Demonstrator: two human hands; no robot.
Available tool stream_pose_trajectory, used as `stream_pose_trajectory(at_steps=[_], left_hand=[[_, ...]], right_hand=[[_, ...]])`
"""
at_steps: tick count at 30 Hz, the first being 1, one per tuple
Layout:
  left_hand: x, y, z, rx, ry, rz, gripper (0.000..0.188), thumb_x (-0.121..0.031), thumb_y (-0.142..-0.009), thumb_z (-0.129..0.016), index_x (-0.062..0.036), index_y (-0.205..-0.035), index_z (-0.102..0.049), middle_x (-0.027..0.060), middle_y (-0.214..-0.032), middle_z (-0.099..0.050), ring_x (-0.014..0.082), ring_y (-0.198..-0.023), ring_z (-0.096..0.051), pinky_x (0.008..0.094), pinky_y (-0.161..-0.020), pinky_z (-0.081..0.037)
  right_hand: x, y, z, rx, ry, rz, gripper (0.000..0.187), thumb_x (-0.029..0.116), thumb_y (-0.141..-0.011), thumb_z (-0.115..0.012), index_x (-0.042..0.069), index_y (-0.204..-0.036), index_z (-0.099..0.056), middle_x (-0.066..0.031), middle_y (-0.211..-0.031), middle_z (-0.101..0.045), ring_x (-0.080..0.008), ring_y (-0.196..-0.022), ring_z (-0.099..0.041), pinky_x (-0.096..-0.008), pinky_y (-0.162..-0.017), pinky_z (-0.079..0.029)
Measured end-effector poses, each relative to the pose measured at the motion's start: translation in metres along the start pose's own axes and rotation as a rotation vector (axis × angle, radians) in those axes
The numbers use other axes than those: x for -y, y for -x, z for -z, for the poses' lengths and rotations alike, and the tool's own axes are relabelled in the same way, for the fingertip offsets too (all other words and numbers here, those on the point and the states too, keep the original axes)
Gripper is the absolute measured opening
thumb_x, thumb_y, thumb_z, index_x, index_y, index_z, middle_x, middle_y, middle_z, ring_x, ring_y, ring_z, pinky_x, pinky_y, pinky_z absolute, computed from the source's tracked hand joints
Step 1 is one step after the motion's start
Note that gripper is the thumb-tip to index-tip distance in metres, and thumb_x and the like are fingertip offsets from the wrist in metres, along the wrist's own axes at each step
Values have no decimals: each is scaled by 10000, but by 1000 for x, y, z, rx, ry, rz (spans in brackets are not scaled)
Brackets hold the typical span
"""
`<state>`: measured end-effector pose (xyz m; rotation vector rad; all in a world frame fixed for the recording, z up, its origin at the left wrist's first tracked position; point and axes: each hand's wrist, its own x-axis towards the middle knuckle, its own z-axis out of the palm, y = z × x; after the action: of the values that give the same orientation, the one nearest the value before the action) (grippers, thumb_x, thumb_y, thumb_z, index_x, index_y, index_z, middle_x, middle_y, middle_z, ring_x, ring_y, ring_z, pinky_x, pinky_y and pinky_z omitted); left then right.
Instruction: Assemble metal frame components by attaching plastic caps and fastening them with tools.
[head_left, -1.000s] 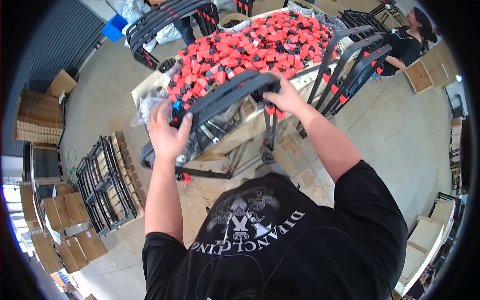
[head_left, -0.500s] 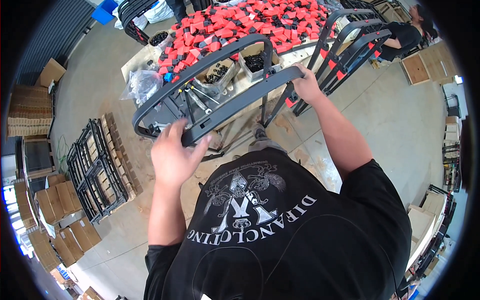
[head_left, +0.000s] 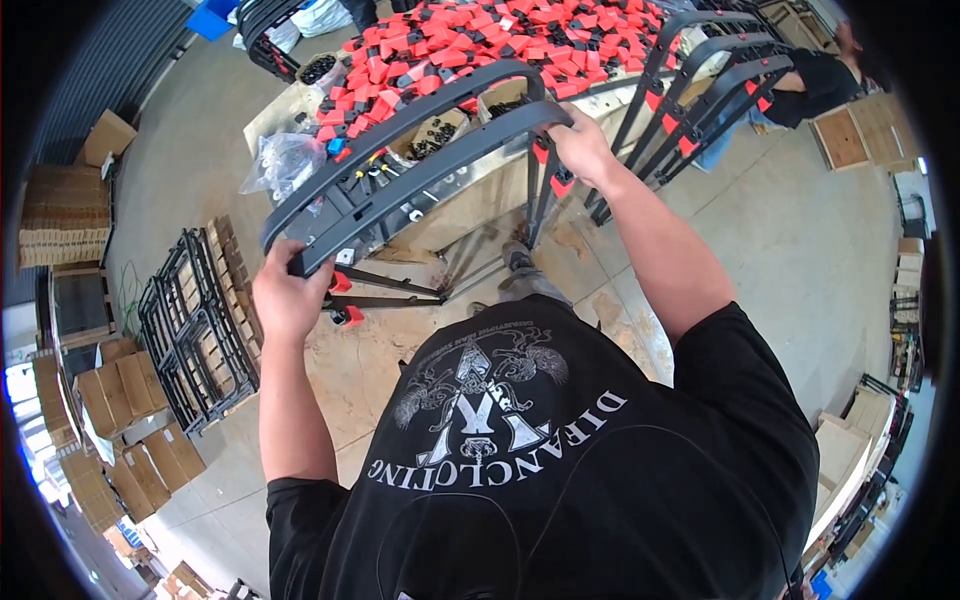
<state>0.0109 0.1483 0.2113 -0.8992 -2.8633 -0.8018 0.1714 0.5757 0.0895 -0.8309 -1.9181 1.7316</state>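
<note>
My left hand [head_left: 288,295] is closed round the left end of a long black frame bar [head_left: 430,172] with a slot in it. At its other end my right hand [head_left: 583,148] grips where the bar bends downward. A second, similar black bar [head_left: 400,120] runs along the far side, nearly parallel to it. Black legs [head_left: 395,300] with red blocks [head_left: 350,316] show below, to the right of my left hand. More red pieces sit on the legs under my right hand. How the near bar joins these legs is partly hidden.
Behind the bars, a workbench [head_left: 470,212] bears a heap of red and black plastic parts [head_left: 490,50], boxes of small black hardware [head_left: 430,138], wrenches and a clear plastic bag [head_left: 285,165]. Black frames [head_left: 715,75] stand at right near another person [head_left: 810,80]. Stacked frames [head_left: 190,320] lie at left.
My left hand, earlier with fingers apart beside the bar, has moved left and closed on its end. The near bar and my right hand have shifted left. Legs with red blocks now show below.
</note>
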Motion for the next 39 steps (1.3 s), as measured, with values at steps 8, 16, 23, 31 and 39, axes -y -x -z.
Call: stream_pose_trajectory(at_steps=[8,16,23,31,39], left_hand=[[-1,-10,-12,-5,9,87,359,-255,-726,-858,-60,-985,-707,160,-866,-728,330,-800,-721,402,-736,-560],[2,-14,-20,-104,-15,8,335,-212,-702,-830,-84,-983,-698,146,-916,-718,362,-857,-704,424,-772,-558],[8,-12,-31,-213,-10,-118,283,-181,-744,-791,-79,-977,-667,137,-906,-698,380,-862,-683,438,-763,-543],[80,22,-65,-357,243,132,336,-170,-854,-789,3,-1100,-638,159,-999,-662,323,-921,-651,397,-857,-513],[126,121,-116,-243,363,456,558,-277,-872,-840,34,-1274,-609,104,-1084,-664,185,-923,-606,326,-825,-510]], right_hand=[[6,-28,0,-15,112,-30,398,21,-870,-553,-36,-1253,-644,-120,-995,-723,-204,-891,-664,-339,-801,-518],[36,-25,19,134,389,-70,420,224,-916,-711,-4,-1256,-618,-162,-1065,-716,-236,-1018,-681,-356,-923,-515],[-27,29,72,-42,305,-54,752,402,-811,-848,-68,-1318,-552,-232,-1321,-639,-309,-1251,-615,-386,-1080,-470],[-351,275,252,723,1186,-1096,511,513,-805,-771,167,-1180,-769,-120,-1113,-758,-258,-1037,-699,-435,-925,-535],[-278,224,210,480,1032,-941,465,452,-873,-715,-4,-948,-764,-128,-775,-746,-310,-649,-723,-415,-615,-620]])
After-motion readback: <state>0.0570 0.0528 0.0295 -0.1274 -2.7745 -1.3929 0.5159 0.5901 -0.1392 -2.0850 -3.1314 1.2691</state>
